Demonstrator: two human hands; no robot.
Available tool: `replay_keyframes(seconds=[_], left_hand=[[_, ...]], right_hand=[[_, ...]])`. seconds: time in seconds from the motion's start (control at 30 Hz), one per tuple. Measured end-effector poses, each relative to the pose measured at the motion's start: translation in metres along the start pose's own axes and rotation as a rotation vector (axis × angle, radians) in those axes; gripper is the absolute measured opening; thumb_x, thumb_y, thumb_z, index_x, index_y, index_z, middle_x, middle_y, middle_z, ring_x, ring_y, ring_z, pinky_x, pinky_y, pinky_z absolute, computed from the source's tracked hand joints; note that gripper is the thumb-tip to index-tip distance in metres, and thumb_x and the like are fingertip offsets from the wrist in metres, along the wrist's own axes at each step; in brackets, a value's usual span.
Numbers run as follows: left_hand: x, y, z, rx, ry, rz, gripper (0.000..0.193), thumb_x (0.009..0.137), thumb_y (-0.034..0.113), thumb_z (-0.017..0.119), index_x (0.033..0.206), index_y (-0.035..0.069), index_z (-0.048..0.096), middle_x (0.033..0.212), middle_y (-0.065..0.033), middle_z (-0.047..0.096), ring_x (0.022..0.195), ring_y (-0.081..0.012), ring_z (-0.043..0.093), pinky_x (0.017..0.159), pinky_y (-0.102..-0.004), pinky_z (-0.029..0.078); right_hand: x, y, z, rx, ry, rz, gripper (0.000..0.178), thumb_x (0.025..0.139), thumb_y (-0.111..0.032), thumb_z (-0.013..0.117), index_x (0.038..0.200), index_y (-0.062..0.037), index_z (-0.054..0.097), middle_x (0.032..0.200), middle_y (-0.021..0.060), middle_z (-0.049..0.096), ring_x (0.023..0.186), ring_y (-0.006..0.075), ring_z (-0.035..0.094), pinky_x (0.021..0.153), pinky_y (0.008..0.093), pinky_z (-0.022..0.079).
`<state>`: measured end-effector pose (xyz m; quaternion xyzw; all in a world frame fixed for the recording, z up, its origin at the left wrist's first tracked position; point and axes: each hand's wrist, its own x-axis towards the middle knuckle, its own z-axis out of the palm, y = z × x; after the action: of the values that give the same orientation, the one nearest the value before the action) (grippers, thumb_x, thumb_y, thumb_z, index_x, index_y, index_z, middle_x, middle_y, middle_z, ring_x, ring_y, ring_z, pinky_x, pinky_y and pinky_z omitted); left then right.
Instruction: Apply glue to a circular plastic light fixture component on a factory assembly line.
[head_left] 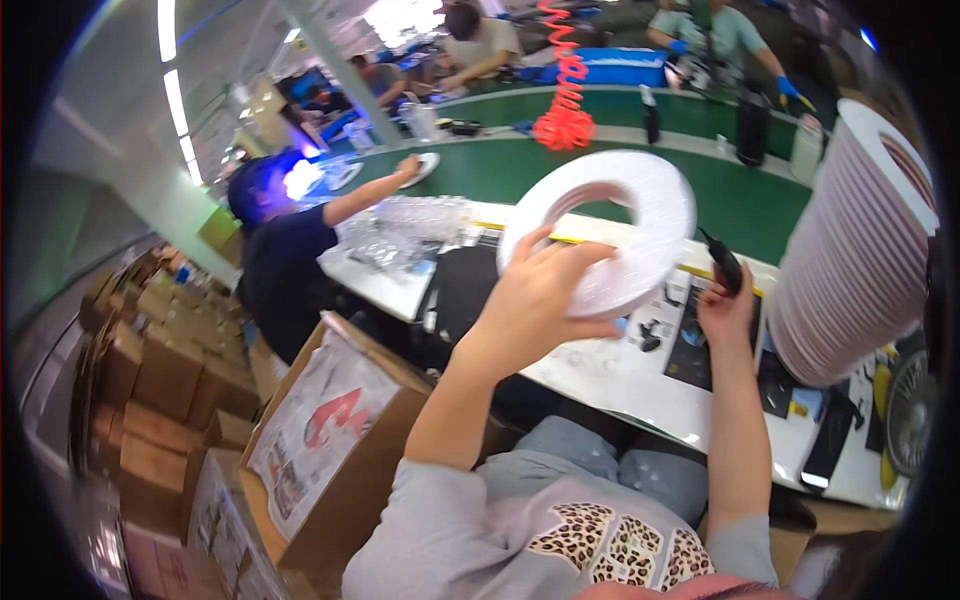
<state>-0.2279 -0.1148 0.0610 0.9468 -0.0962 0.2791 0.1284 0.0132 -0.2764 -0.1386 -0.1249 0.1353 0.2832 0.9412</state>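
Note:
My left hand holds up a flat white ring, thumb below its near edge and fingers at the left part of its rim and its central hole. The ring is tilted and shiny, raised above the white worktable. In my closed right hand is a slim black handheld tool, pointing up and to the left; its exact kind is unclear. That hand is just right of the ring, apart from it. A tall stack of similar white rings rises to the right of my right hand.
A green conveyor belt curves past the table, with a coiled red hose hanging over it. Cardboard boxes crowd the left. A phone and a fan sit at right. A co-worker reaches toward the belt.

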Motion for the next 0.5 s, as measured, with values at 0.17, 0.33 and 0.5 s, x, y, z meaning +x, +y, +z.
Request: replay_keyframes(seconds=[0.17, 0.33, 0.5], left_hand=[[-0.046, -0.027, 0.044, -0.184, -0.101, -0.196, 0.065, 0.063, 0.033, 0.082, 0.115, 0.009, 0.052, 0.099, -0.0102, 0.063, 0.094, -0.0293, 0.059, 0.104, -0.0451, 0.032], [-0.058, -0.036, 0.077, -0.14, -0.275, -0.21, 0.065, 0.064, 0.031, 0.082, 0.116, 0.006, 0.053, 0.103, -0.0101, 0.061, 0.099, -0.0265, 0.058, 0.102, -0.045, 0.032], [-0.063, -0.039, 0.101, -0.061, -0.322, -0.138, 0.063, 0.066, 0.035, 0.08, 0.117, 0.008, 0.054, 0.093, -0.0086, 0.062, 0.09, -0.0234, 0.059, 0.102, -0.0463, 0.032]], right_hand=[[-0.01, -0.005, 0.003, -0.023, 0.056, -0.037, 0.041, 0.083, -0.039, 0.066, 0.094, 0.0, 0.06, 0.083, 0.0084, 0.066, 0.051, 0.0065, 0.046, 0.042, 0.0163, 0.037], [-0.015, -0.005, 0.005, -0.045, 0.098, -0.056, 0.042, 0.083, -0.038, 0.067, 0.095, 0.0021, 0.061, 0.086, 0.0054, 0.065, 0.052, 0.0067, 0.046, 0.044, 0.0167, 0.036], [-0.017, 0.002, 0.01, -0.048, 0.101, -0.022, 0.038, 0.082, -0.038, 0.068, 0.094, -0.0019, 0.062, 0.085, 0.0056, 0.066, 0.052, 0.0065, 0.046, 0.044, 0.0168, 0.036]])
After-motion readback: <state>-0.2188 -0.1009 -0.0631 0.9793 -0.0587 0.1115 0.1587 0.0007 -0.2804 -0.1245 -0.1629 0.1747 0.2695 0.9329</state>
